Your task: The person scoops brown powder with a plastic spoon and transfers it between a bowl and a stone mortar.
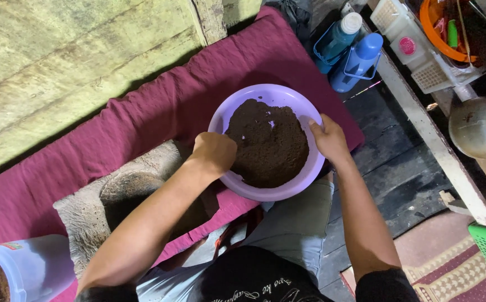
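Lavender plastic basin [304, 173] is sitting low in front of the person, over a maroon cloth [159, 106] that is lying spread across the floor beside a weathered wooden wall [69, 61]. Dark brown crumbly powder [268, 145] is filling most of the basin, heaped in a broad flat mound with a few pale flecks showing through.

Both forearms are reaching in from the bottom of the view. Left hand [215, 152] is curling over the basin's near-left rim, its fingers bent down into the edge of the powder; whether they are pinching any of it I cannot tell. Right hand [329, 138] is gripping the right rim, fingers wrapped over the lip and the thumb lying on the inside.

A pale, dusty sack [95, 212] is lying on the cloth just left of the basin, partly under the left forearm. A translucent white bucket [30, 268] with some brown material inside is standing at the lower left corner. Two blue bottles [349, 50] are standing together beyond the basin, near a white plastic basket [416, 47]. A metal pot [477, 126] is resting at the right edge.
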